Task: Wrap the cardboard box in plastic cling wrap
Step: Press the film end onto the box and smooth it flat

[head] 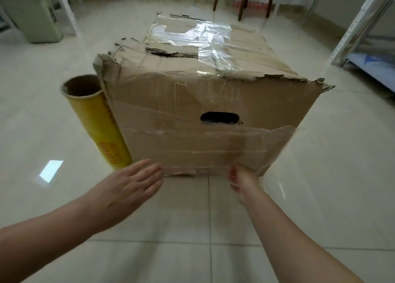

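Observation:
A worn brown cardboard box (192,103) with torn top edges and an oval handle hole stands on the tiled floor. Clear cling wrap (213,145) lies across the lower front face and round the right corner; another shiny patch covers part of the top. A yellow cling wrap roll (100,122) stands upright against the box's left corner. My left hand (132,184) is flat with straight fingers at the box's lower front left edge. At the lower front right, my right hand (241,179) has its fingers curled, pinching the film's bottom edge.
A pale green bin (38,19) stands at the back left. Dark wooden furniture legs (243,2) rise behind the box. A white metal shelf frame (361,26) with blue bedding is at the right. Glossy beige floor tiles surround the box.

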{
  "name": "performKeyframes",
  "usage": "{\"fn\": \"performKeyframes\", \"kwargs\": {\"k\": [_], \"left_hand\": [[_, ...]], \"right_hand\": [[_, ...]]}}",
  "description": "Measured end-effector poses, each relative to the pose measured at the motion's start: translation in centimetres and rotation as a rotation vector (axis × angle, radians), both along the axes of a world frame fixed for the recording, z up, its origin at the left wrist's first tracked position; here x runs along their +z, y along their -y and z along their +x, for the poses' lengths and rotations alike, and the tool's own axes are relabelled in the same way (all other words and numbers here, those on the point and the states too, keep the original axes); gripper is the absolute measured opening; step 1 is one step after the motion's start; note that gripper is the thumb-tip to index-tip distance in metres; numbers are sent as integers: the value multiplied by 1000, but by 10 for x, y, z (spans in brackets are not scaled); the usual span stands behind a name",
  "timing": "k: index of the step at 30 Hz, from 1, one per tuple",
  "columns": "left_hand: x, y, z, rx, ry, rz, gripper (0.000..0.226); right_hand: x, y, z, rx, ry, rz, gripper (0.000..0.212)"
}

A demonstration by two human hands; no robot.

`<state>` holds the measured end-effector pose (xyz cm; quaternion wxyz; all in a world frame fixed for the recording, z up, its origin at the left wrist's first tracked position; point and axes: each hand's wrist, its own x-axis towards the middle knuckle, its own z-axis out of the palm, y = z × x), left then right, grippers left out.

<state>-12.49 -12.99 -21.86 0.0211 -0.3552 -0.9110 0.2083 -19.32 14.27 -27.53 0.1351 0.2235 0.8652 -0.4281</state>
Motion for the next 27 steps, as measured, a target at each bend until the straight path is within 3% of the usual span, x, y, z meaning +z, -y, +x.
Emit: {"fn": "performKeyframes", "kwargs": {"k": [3,6,10,13,15,22,27], "left_hand": [[-7,32,5,55,-38,44,52],[-16,59,3,160,-86,105,40],[-23,95,-5,353,-60,235,56],[-26,122,-10,441,-79,329,55],[-28,136,-10,499,-80,373,53],[-23,152,-24,652,-3,514,48],[-18,140,-51,740,37,765,52]], "right_hand": [[13,27,-17,582,6,211,28],[39,55,-32,889,64,451,28],[63,87,-47,1031,120,657,30],[64,114,-46,1095,42,750,36],[67,136,-44,1149,-1,776,27],[96,209,-44,1245,-96,760,35],[119,231,-39,1263,-199,650,26]]}}
